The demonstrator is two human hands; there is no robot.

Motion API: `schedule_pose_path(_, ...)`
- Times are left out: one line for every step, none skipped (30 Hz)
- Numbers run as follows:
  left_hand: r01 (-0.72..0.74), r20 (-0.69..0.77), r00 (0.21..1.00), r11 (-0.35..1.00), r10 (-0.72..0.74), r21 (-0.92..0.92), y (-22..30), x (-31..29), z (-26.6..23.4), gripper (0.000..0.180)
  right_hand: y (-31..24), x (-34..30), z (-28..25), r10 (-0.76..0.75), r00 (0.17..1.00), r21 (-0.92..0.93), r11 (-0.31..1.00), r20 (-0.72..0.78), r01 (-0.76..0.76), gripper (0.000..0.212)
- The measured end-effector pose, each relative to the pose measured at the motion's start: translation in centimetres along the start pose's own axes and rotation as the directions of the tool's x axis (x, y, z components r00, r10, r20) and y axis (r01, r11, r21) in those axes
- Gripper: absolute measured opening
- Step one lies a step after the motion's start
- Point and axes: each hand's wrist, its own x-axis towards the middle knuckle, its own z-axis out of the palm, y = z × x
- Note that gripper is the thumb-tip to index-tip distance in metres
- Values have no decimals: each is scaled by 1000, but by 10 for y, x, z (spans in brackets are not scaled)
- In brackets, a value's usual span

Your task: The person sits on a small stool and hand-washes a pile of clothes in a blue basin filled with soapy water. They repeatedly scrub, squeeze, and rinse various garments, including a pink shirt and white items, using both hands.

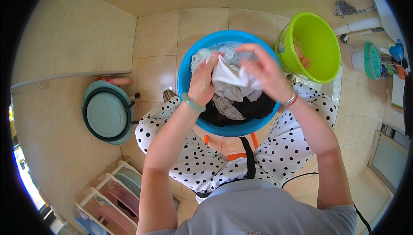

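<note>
A white cloth (230,76) hangs over a round blue basin (183,78), bunched at its upper left in my left hand (203,79). The fingers of that hand are closed on it, and a green bangle circles the wrist. On the other side, my right hand (267,72) is smeared by motion against the cloth's right edge. Whether its fingers grip the fabric cannot be told. Below lie dark cloth (258,109), a grey patterned cloth (228,108) and pale wet laundry (201,56) in the basin.
A lime-green bucket (329,50) with orange cloth (301,54) inside stands right of the basin. Grey-green collapsible basins (106,114) are at the left wall. A white rack (98,192) is at lower left, and a small white-and-green bucket (372,60) at far right.
</note>
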Motion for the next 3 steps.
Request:
schedule_pose_path(-55,-66,997,997,52,-49,0,6,3,29,-7,-6,20,-105,993,-97,989,50,109,21)
schedule_pose_path(-71,-87,993,996,76,59,0,9,9,32,-8,-12,30,-177,963,-255,940,203,226,25)
schedule_pose_path(-65,-85,994,996,70,62,-1,10,8,32,-3,-15,39,-211,910,-386,854,357,349,30)
